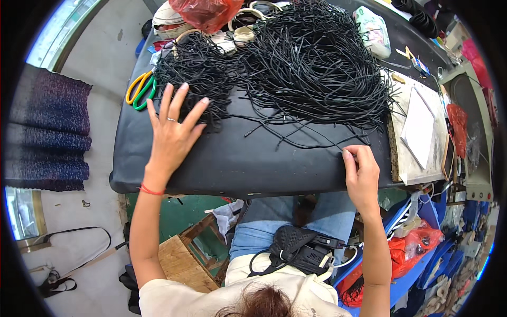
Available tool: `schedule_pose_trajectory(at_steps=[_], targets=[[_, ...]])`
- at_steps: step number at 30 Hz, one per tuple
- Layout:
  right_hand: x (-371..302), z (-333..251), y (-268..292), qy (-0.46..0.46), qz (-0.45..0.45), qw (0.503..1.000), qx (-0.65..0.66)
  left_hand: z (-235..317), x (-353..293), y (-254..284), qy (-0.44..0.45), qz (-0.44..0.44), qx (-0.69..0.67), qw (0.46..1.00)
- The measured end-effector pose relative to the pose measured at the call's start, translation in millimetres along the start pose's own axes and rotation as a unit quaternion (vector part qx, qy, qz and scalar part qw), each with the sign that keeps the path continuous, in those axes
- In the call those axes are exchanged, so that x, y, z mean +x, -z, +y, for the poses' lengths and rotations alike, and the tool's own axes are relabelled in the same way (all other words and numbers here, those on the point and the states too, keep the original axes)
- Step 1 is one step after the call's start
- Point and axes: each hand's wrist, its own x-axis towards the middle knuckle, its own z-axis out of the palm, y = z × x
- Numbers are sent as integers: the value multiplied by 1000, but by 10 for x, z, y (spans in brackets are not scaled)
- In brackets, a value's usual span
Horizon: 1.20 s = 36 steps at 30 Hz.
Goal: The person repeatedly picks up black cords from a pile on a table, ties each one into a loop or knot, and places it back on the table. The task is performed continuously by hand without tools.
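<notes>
A large tangled heap of thin black cords (322, 68) lies on the black padded table (253, 169), and a smaller pile of black cords (198, 61) is to its left. My left hand (173, 132) rests with fingers spread at the near edge of the smaller pile, fingertips touching its cords. At the table's front right, my right hand (363, 177) pinches the end of one black cord (311, 145), which trails left and back from the large heap. Scissors (141, 90) with one yellow and one green handle lie just left of my left hand.
A board with a white panel (419, 127) sits at the table's right side. Behind the cords are a red plastic bag (207, 13), cream rolls (244, 36) and a white-green packet (372, 31). A blue bin (409, 280) with red bags stands low at right.
</notes>
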Motion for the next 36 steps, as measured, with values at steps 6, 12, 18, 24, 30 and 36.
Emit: schedule_pose_trajectory(at_steps=[6,12,18,24,30,36], targets=[[20,-141,27,-25,-13,999,20,-531,-10,-59,-42,-20,12,999],[42,-154,41,89,-5,996,-17,-333,-143,246,34,-67,37,997],[-72,-414,248,77,21,997,-7,-9,-51,507,73,-38,35,996],[-185,-605,330,136,1,989,53,1298,300,547,-47,1,-343,938],[-151,-652,455,184,37,982,30,1861,340,448,256,-164,-791,531],[-80,-367,501,124,113,984,-55,1598,224,346,251,-327,-800,436]])
